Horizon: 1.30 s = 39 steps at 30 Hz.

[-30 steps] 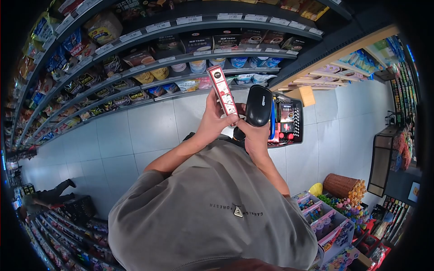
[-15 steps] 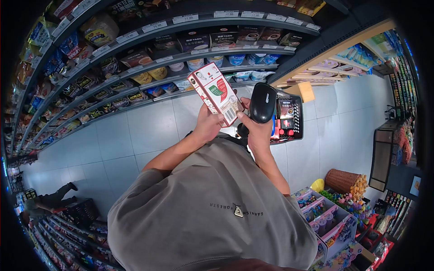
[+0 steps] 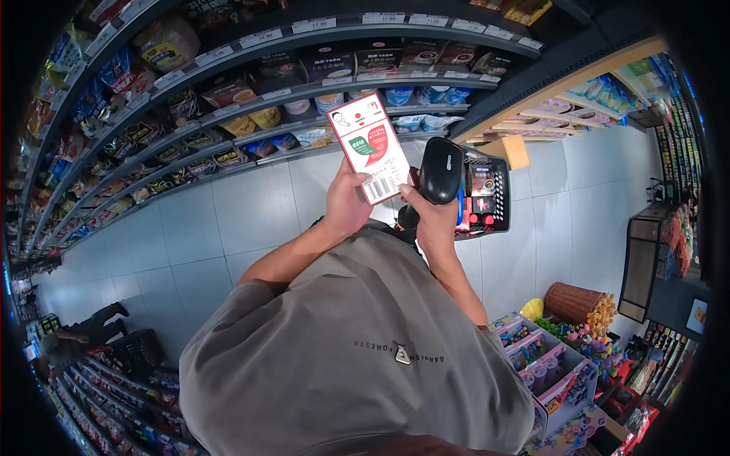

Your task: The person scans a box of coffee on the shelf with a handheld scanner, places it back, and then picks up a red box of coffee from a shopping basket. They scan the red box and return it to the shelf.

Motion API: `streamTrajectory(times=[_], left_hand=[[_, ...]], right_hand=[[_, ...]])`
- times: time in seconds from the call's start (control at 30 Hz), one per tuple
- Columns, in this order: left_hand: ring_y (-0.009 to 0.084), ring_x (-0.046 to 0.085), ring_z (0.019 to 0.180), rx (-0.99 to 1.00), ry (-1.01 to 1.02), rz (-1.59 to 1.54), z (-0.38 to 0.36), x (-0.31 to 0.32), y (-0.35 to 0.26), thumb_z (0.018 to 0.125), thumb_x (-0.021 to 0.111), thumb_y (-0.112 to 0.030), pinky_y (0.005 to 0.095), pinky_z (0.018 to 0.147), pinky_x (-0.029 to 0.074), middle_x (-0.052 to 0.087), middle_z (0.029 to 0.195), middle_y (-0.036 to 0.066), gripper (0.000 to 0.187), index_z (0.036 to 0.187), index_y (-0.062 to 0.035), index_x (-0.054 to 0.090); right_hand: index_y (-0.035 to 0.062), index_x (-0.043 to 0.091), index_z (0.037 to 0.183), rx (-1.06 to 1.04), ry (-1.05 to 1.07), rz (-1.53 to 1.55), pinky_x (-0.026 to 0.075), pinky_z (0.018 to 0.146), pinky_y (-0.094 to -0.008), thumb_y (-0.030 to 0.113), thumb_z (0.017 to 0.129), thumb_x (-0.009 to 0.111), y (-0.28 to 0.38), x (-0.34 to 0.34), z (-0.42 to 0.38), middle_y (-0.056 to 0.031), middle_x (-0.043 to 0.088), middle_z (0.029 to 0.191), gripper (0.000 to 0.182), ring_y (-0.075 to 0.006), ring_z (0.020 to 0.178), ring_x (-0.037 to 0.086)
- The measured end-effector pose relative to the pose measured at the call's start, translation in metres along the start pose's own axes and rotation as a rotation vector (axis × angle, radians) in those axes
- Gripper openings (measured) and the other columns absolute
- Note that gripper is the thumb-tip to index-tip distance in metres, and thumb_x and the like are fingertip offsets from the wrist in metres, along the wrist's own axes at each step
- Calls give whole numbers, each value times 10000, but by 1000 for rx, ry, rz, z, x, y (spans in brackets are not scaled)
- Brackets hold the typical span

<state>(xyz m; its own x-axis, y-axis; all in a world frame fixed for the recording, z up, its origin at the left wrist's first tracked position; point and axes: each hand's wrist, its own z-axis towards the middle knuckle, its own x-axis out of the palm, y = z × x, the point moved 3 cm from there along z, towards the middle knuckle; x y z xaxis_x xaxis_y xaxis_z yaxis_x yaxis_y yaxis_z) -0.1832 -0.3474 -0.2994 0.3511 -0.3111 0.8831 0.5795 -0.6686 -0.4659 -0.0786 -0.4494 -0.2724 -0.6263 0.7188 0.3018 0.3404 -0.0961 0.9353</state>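
My left hand (image 3: 346, 204) is closed around the lower left side of a white box with red edges (image 3: 371, 144). The box stands tilted in front of my chest, and its printed face with a green and a red patch and a barcode is turned up to me. In my right hand (image 3: 436, 222) is a black handheld barcode scanner (image 3: 442, 171), its rounded head upward and its handle mostly hidden by the hand. The right thumb reaches the box's lower right corner and seems to touch it.
A black shopping basket (image 3: 507, 204) with packaged goods stands beyond my right hand. Shelves (image 3: 319, 90) of packets, cups and boxes curve across the front and left. A wicker basket (image 3: 566, 302) and a toy display (image 3: 566, 387) are at right; another person (image 3: 72, 346) is far left.
The box has turned more upright, so its front face shows more squarely and its left side less. My right fingers no longer show behind the box; the scanner has barely moved.
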Motion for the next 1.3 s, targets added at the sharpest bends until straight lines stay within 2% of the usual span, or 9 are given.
streamTrajectory(times=[0.1, 0.3, 0.37, 0.47, 0.57, 0.8, 0.87, 1.07, 1.3], left_hand=[[312, 508, 1240, -6, 5, -11, 1, -6, 1, 789, 421, -53, 473, 1050, 412, 466, 1360, 152, 619, 1395, -23, 298], [223, 516, 1217, 4, -89, 145, 4, -6, 2, 949, 436, -40, 421, 1020, 434, 507, 1322, 102, 463, 1397, -34, 322], [193, 521, 1205, 62, -18, 154, 7, -4, 2, 983, 462, -68, 395, 1010, 438, 520, 1315, 81, 441, 1404, -36, 339], [190, 523, 1203, 74, 14, 183, 10, -7, 4, 985, 457, -78, 391, 1018, 427, 514, 1330, 80, 447, 1415, -33, 343], [194, 523, 1204, 57, 34, 178, 13, -7, 3, 984, 460, -84, 390, 1027, 417, 513, 1335, 81, 450, 1417, -30, 347], [204, 517, 1202, 37, 24, 163, 16, -11, 7, 983, 480, -121, 409, 1006, 426, 526, 1311, 81, 437, 1395, -21, 374], [202, 542, 1170, 37, -4, 160, 17, -12, 7, 982, 492, -130, 406, 984, 448, 533, 1300, 91, 410, 1366, -16, 400], [192, 621, 1043, -97, -108, 70, 17, -16, 8, 987, 519, -170, 365, 931, 501, 612, 1156, 123, 299, 1206, 31, 484], [186, 612, 1048, -188, -168, -52, 19, -16, 6, 993, 516, -203, 314, 930, 505, 605, 1161, 142, 366, 1230, 74, 494]], right_hand=[[-29, 614, 1100, -7, 23, 9, 469, 737, -241, -40, 753, 751, -1, 1, -1, -49, 653, 989, 373, -93, 855, 605], [-11, 596, 1103, -110, -44, -56, 467, 721, -233, -44, 739, 759, 3, 3, 1, -37, 637, 963, 400, -92, 828, 597], [-13, 567, 1139, -70, -32, -126, 494, 776, -258, -71, 722, 766, 3, 0, 0, -55, 625, 1026, 466, -125, 909, 610], [-8, 570, 1137, -126, -46, -168, 478, 738, -235, -76, 710, 776, 5, 5, -4, -33, 613, 991, 479, -102, 844, 587], [-5, 572, 1134, -71, -42, -235, 456, 696, -219, -77, 697, 787, 8, 8, -6, -12, 593, 956, 492, -82, 786, 550], [-2, 575, 1128, -110, -28, -238, 448, 677, -219, -71, 696, 793, 10, 8, -2, 2, 582, 924, 489, -75, 767, 536], [-13, 601, 1066, -158, -50, -179, 473, 660, -228, 16, 748, 790, 10, 8, 0, -13, 622, 880, 371, -80, 783, 586], [-7, 599, 1069, -99, -32, -92, 469, 674, -227, 3, 760, 769, 6, 0, 11, -36, 648, 880, 353, -92, 788, 608], [-4, 591, 1064, -76, 14, -31, 474, 709, -248, -17, 768, 743, 6, 2, 13, -54, 661, 881, 333, -116, 804, 624]])
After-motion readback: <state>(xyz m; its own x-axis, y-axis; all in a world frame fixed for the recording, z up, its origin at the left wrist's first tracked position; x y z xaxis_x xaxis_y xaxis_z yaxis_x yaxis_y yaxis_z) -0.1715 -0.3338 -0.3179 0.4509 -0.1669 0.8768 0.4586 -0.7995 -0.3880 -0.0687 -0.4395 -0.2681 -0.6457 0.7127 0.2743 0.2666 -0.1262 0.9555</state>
